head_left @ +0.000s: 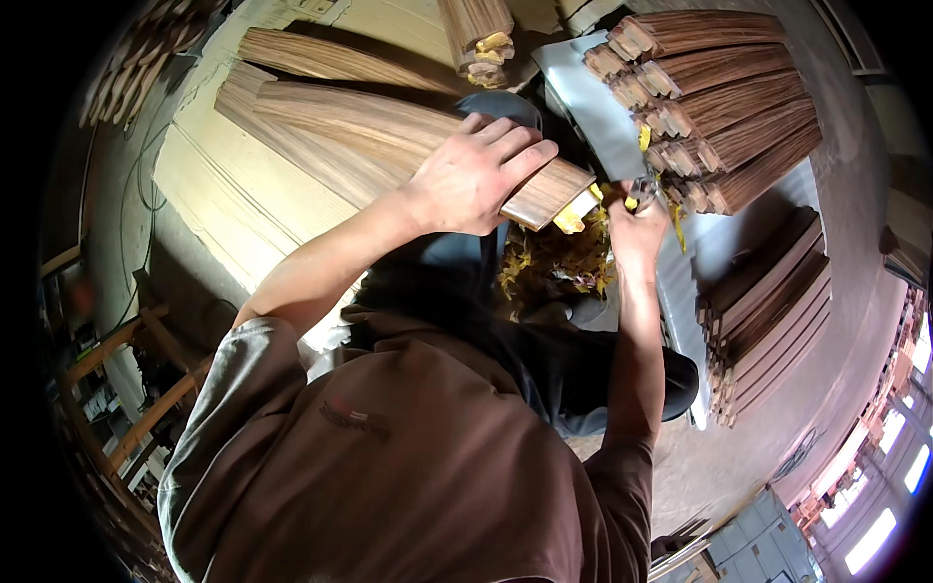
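Note:
My left hand point(478, 170) lies across a brown wooden plank point(360, 121), its fingers wrapped over the top near the right end. A torn yellow strip point(573, 218) hangs at that end. Close beside it, my right hand point(637, 228) is closed around a small dark metal tool point(641, 192), whose exact kind I cannot make out. The tool is near the plank's end; whether they touch is hidden. Below the plank's end lies a heap of yellow and brown scraps point(554, 270).
More planks point(330, 60) lie on the pale board surface point(209, 175) at left. A plank stack with yellow bits point(476, 39) is at the far side. To the right, a grey-topped table point(583, 87) bears stacked planks point(729, 117) and curved wooden strips point(768, 301).

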Available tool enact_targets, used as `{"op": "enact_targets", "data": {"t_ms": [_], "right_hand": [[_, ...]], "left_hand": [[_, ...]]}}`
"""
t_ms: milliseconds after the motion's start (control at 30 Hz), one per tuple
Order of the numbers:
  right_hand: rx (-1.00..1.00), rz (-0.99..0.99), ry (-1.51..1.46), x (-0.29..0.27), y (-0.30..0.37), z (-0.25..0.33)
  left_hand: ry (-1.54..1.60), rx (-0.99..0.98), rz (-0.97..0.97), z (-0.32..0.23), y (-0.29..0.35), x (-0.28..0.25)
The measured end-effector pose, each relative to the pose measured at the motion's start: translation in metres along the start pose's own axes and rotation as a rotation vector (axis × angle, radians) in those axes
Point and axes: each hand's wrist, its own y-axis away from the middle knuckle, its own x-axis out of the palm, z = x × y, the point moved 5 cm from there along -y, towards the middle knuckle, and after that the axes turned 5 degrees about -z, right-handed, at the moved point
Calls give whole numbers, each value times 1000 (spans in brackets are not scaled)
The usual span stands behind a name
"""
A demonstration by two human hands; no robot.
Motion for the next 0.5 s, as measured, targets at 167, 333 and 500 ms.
{"op": "enact_targets", "data": {"t_ms": [167, 333, 500], "right_hand": [[156, 342, 65, -14, 59, -13], [156, 128, 133, -27, 57, 39], [3, -8, -132, -1, 68, 87]], "left_hand": [[9, -25, -9, 5, 2, -1], [-15, 5, -31, 7, -1, -2], [-24, -24, 23, 6, 0, -2]]}}
